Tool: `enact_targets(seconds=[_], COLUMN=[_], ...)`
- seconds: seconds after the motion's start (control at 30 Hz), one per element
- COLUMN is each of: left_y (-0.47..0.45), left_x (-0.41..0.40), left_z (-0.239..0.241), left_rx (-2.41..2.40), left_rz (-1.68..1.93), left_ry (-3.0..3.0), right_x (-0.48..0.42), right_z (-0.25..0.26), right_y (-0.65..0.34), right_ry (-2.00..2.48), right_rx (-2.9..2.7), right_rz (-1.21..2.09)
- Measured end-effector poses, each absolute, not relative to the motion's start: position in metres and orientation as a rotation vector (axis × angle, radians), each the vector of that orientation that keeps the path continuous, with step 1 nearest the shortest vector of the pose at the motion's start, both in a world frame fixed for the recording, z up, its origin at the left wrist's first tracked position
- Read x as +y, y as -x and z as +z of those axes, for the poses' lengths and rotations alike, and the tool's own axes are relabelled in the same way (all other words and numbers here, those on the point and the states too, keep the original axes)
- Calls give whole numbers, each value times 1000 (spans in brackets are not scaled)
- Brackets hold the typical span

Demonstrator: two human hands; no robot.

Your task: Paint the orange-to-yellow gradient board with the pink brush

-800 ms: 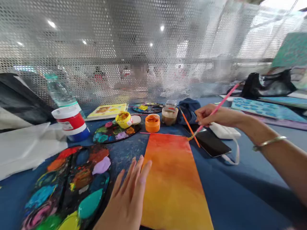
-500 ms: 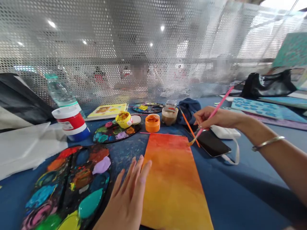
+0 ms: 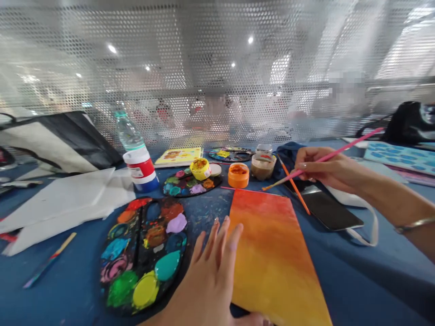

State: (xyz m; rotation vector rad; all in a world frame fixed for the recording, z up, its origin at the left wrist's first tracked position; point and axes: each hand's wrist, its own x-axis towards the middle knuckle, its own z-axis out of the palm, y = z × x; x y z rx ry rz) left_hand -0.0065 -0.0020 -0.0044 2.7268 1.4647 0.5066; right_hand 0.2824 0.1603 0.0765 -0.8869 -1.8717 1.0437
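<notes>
Above the far end of the phone (image 3: 328,208), I see the right hand (image 3: 322,168) pinched shut around a pink brush (image 3: 335,154). Thumb and fingers close on the lower part of its handle. The handle slants up to the right, and the orange-tipped bristles hang just past the far right corner of the canvas (image 3: 275,253), near the brown water cup (image 3: 263,166). The forearm comes in from the right with a bangle (image 3: 413,223) at the wrist.

The left hand (image 3: 210,276) lies open, palm down, with its fingers straight and close together. Its fingertips are at the canvas's left edge, and the big palette (image 3: 142,253) is just to its left. An orange brush (image 3: 295,190) lies between canvas and phone. Beyond the canvas stand an orange paint pot (image 3: 238,175) and a small palette (image 3: 186,185) on the blue table (image 3: 356,280).
</notes>
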Motion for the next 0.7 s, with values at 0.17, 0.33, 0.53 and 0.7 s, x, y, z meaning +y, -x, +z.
enact_targets(seconds=[0.17,0.33,0.53,0.7], left_y=[-1,-4,-1,-3], left_x=[-5,-6,-8,-9], left_z=[9,17,20,26], left_rx=[1458,1463,1457,1449], left_rz=[375,236,241,195], left_ry=[-2514,-2369,-2299,-2283], right_x=[122,115,132,139], right_z=[86,89,88,88], right_y=[-192,-92,-20,-9], right_ry=[672,462,535,537], right_rx=[-2171,-2372,-2423,-2420], right_rz=[1097,1142,1099,1128])
